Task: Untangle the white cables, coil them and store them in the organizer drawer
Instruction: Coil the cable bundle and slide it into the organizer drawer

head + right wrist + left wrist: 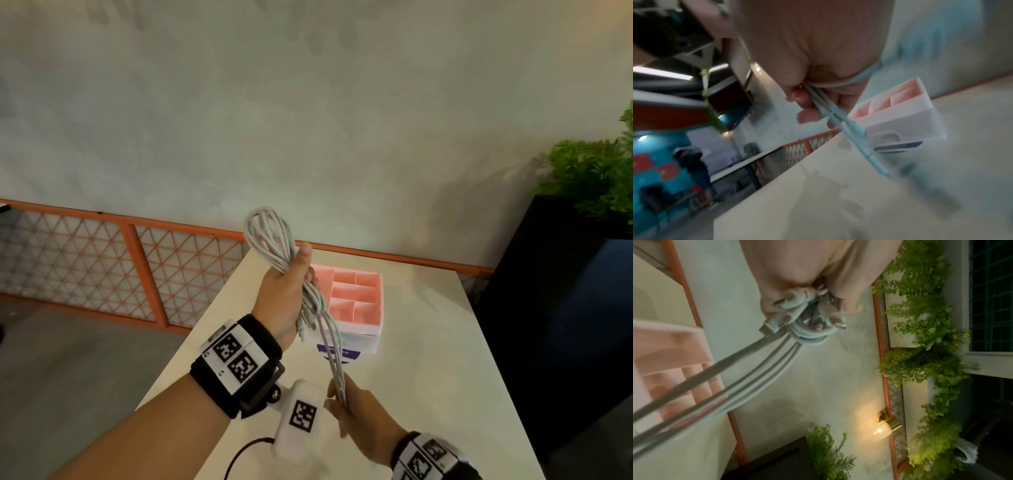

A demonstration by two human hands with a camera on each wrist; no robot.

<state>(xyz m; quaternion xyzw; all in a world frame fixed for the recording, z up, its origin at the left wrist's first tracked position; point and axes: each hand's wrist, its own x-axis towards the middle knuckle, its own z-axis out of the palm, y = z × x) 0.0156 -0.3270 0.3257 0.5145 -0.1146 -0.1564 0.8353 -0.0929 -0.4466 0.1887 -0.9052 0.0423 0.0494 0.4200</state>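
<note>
A bundle of white cables (270, 240) is looped above my left hand (291, 284), which grips it in a fist, raised over the table. The left wrist view shows the cable plugs (795, 308) bunched in that fist. Several strands (334, 356) run down from the fist to my right hand (346, 401), which pinches them between thumb and fingers (805, 104) near the table's front. Behind the strands stands the organizer drawer (356, 298), white outside with pink compartments (888, 100) that look empty.
The cream table (428, 359) ends at its left edge near my left forearm. An orange-framed mesh railing (137, 260) runs behind it. A dark planter with green foliage (582, 192) stands at the right. A black cord (246, 448) hangs by my left arm.
</note>
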